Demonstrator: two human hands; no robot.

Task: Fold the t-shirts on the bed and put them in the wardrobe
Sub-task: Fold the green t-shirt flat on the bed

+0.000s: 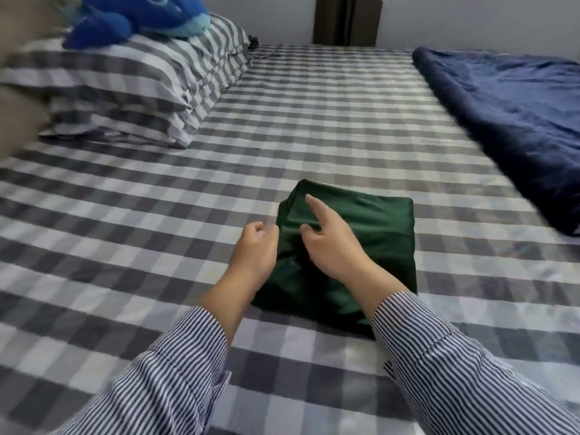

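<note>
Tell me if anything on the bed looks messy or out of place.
Nothing much stands out. The green shirt lies folded on the checked sheet, with only its left edge a bit bunched by the left hand. The blue blanket is slightly rumpled.

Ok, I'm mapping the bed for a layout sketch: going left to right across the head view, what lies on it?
Pillows with the plush toy on top → green t-shirt → navy blanket.

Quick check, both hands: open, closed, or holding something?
Left hand: fingers curled at the left edge of the folded green t-shirt; whether it pinches the cloth cannot be told.
Right hand: open, index finger extended over the shirt.
</note>
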